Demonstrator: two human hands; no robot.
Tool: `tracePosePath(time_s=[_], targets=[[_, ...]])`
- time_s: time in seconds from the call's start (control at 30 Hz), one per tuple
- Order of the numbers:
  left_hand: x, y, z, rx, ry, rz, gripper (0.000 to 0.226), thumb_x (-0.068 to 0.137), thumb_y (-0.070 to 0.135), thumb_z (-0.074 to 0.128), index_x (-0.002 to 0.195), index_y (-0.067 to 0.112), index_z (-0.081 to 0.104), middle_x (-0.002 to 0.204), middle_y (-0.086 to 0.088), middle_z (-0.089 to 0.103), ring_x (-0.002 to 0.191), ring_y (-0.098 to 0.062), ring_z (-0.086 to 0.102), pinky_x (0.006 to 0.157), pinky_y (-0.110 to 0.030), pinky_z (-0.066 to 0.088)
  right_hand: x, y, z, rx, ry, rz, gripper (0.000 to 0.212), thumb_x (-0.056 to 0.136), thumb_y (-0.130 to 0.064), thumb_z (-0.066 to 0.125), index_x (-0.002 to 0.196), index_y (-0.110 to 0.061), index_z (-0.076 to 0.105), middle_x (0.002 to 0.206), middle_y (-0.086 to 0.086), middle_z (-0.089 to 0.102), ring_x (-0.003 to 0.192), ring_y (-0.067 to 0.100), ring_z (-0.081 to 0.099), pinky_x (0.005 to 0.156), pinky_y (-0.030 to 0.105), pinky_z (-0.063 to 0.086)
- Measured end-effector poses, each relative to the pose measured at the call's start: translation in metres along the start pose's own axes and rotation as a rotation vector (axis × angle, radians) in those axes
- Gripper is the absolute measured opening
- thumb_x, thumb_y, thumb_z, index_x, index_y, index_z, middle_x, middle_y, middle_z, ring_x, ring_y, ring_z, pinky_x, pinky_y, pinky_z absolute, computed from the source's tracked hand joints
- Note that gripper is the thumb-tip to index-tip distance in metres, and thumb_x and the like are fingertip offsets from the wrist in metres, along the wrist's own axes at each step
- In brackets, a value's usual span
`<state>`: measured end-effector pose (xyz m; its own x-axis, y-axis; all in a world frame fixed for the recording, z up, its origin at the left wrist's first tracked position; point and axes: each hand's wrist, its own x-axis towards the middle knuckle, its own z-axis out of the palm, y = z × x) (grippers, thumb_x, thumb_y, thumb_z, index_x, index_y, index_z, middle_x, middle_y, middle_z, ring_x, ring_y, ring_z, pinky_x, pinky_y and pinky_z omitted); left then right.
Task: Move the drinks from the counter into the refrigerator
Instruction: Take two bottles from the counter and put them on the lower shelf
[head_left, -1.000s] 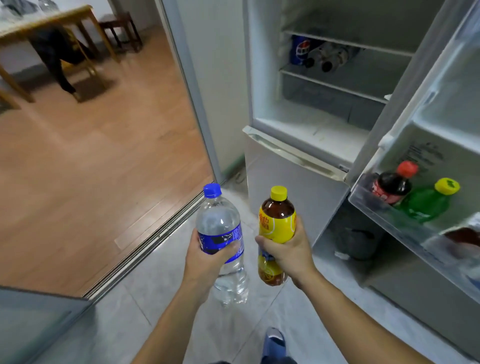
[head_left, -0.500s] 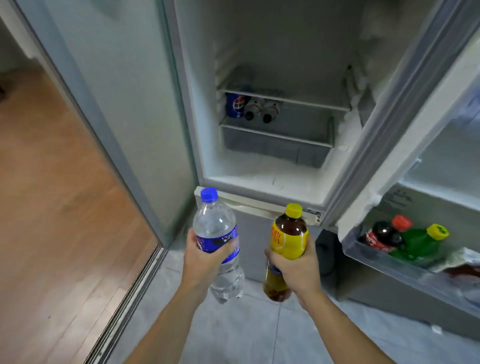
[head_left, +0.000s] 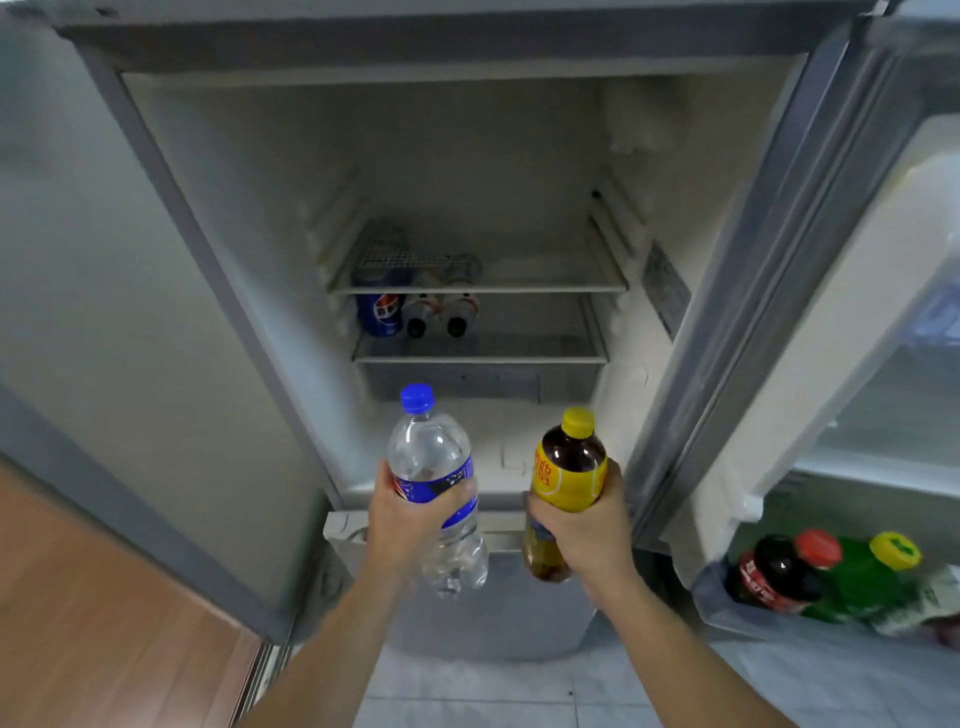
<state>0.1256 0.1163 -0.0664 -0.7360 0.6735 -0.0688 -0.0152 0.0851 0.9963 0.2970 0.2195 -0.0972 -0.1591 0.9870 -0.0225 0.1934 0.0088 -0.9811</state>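
I have a bottle in each hand, both upright and raised in front of the open white refrigerator (head_left: 208, 260), I judge so they can go straight onto a shelf. My left hand (head_left: 410, 525) holds the clear plastic water bottle with a blue cap and blue label (head_left: 434, 467), fingers (head_left: 457, 491) curled snugly round its middle. My right hand (head_left: 582, 525) wraps the brown tea bottle with a yellow cap and yellow label (head_left: 569, 467) the same way. A blue cola can (head_left: 380, 312) already lies on the wire shelf (head_left: 519, 353) inside.

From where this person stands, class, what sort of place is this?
Probably a home kitchen. An open refrigerator holds a few drinks, its door rack stores bottles, and pale floor tiles meet wood flooring.
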Motion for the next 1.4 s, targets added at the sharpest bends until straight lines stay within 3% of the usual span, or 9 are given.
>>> tracePosePath(time_s=[0.1,0.43,0.63,0.73,0.83,1.0,1.13,1.23,1.4], targets=[[0.031,0.008,0.01,0.034,-0.016,0.012,0.071,0.045,0.034,0.091,0.106,0.044,0.056,0.096,0.021,0.071,0.083,-0.001,0.069,0.062,-0.012,0.053,0.039,-0.011,0.007,-0.047,0.012,0.005,0.072,0.043,-0.05,0.088,0.102,-0.05,0.049,0.09,-0.017,0.067,0.078,-0.002,0.066,0.064,0.02,0.051],[0.129,0.019,0.038,0.135,-0.147,-0.021,0.079,0.05,0.024,0.09,0.121,0.015,0.057,0.108,-0.006,0.07,0.097,-0.022,0.07,0.085,-0.047,0.059,0.12,-0.025,0.03,-0.07,0.063,0.079,0.066,0.042,-0.049,0.092,0.093,-0.053,0.05,0.087,-0.02,0.066,0.075,-0.007,0.063,0.063,0.017,0.047],[0.156,0.017,0.053,0.201,-0.285,-0.011,0.054,0.063,0.011,0.087,0.111,0.007,0.062,0.091,-0.006,0.073,0.083,-0.023,0.071,0.069,-0.031,0.057,0.143,-0.024,0.042,-0.059,0.067,0.096,0.072,0.042,-0.042,0.091,0.096,-0.057,0.047,0.094,-0.022,0.064,0.083,-0.006,0.062,0.065,0.018,0.047],[0.169,0.016,0.058,0.185,-0.431,-0.021,0.055,0.071,-0.001,0.082,0.113,-0.015,0.049,0.09,-0.035,0.054,0.074,-0.044,0.051,0.071,-0.039,0.047,0.148,-0.023,0.044,-0.082,0.056,0.106,0.078,0.047,-0.036,0.093,0.108,-0.047,0.046,0.099,-0.022,0.063,0.089,-0.003,0.061,0.073,0.024,0.051],[0.169,0.022,0.059,0.254,-0.479,-0.026,0.056,0.069,0.005,0.087,0.117,0.01,0.059,0.104,-0.012,0.069,0.095,-0.027,0.068,0.075,-0.027,0.057,0.147,-0.027,0.047,-0.141,0.044,0.122,0.074,0.048,-0.035,0.09,0.106,-0.046,0.044,0.1,-0.016,0.064,0.095,0.01,0.065,0.079,0.033,0.053],[0.174,0.054,0.059,0.374,-0.465,0.134,0.085,0.063,0.032,0.092,0.131,0.036,0.041,0.112,0.018,0.057,0.1,0.0,0.058,0.08,-0.017,0.046,0.15,-0.065,0.046,-0.197,0.077,-0.013,0.076,0.052,-0.066,0.084,0.116,-0.048,0.046,0.11,-0.021,0.057,0.1,0.002,0.057,0.081,0.021,0.046],[0.183,0.082,0.055,0.667,-0.548,0.08,0.044,0.069,0.052,0.082,0.105,0.034,0.064,0.1,0.013,0.065,0.096,-0.012,0.064,0.088,-0.032,0.054,0.155,-0.096,0.041,-0.505,0.027,-0.022,0.052,0.071,-0.071,0.069,0.094,-0.025,0.058,0.083,-0.015,0.058,0.085,0.014,0.061,0.063,0.025,0.039],[0.17,0.086,0.047,0.648,-0.536,0.035,0.035,0.069,0.067,0.067,0.076,0.033,0.067,0.079,0.012,0.069,0.087,-0.018,0.07,0.081,-0.039,0.06,0.153,-0.104,0.038,-0.689,0.015,-0.034,0.042,0.086,-0.063,0.058,0.097,-0.022,0.06,0.092,-0.005,0.062,0.092,0.023,0.063,0.068,0.028,0.041],[0.142,0.08,0.035,0.493,-0.384,-0.016,0.044,0.07,0.069,0.058,0.091,0.031,0.065,0.089,0.006,0.067,0.087,-0.023,0.066,0.081,-0.046,0.059,0.13,-0.103,0.03,-0.74,0.02,0.074,0.037,0.089,-0.057,0.049,0.104,-0.025,0.062,0.098,0.004,0.067,0.084,0.024,0.063,0.075,0.034,0.057]])
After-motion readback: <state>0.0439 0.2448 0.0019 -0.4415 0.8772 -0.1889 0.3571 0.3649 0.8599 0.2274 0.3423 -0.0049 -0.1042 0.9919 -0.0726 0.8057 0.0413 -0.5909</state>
